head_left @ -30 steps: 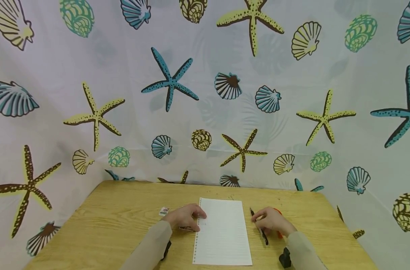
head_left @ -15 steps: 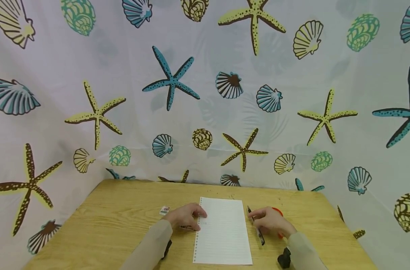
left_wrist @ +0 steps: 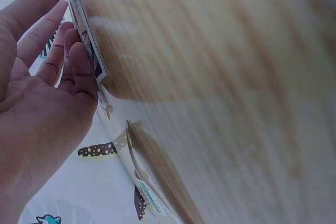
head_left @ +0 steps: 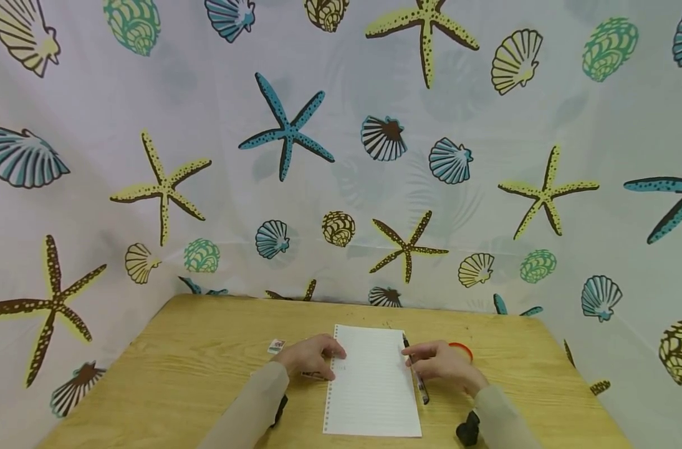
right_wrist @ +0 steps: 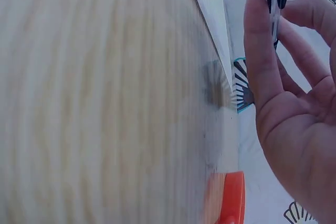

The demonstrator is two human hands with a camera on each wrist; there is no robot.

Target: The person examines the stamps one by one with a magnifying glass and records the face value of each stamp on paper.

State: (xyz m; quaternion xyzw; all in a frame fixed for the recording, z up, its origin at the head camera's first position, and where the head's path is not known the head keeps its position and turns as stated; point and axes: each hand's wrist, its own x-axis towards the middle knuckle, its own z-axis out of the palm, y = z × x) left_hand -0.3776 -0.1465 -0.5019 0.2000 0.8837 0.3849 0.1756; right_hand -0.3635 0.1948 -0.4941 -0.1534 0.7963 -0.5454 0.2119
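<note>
A white sheet of lined loose-leaf paper (head_left: 374, 399), punched with holes along its left side, lies on the wooden table. Faint small marks show near its left edge. My left hand (head_left: 313, 355) rests at that edge, thumb and fingertips on the paper, the other fingers loosely bent. Beside the sheet's right edge, my right hand (head_left: 442, 365) holds a dark-ended, clear-barrelled pen (head_left: 422, 391) between thumb and fingers. In the right wrist view the pen (right_wrist: 274, 3) stands between the fingertips. Under my left hand lies a stamp-like picture with a perforated border (left_wrist: 88, 35).
A small stamp-like piece (head_left: 276, 346) lies left of my left hand. An orange-red ring (head_left: 461, 350) sits behind my right hand, partly hidden by it. The wooden table (head_left: 206, 349) meets a curtain (head_left: 341, 187) printed with shells and starfish at its back and sides.
My right hand has moved left with the pen, bringing it from apart from the sheet to its right edge. More of the orange-red ring's top shows. My left hand stays at the sheet's edge.
</note>
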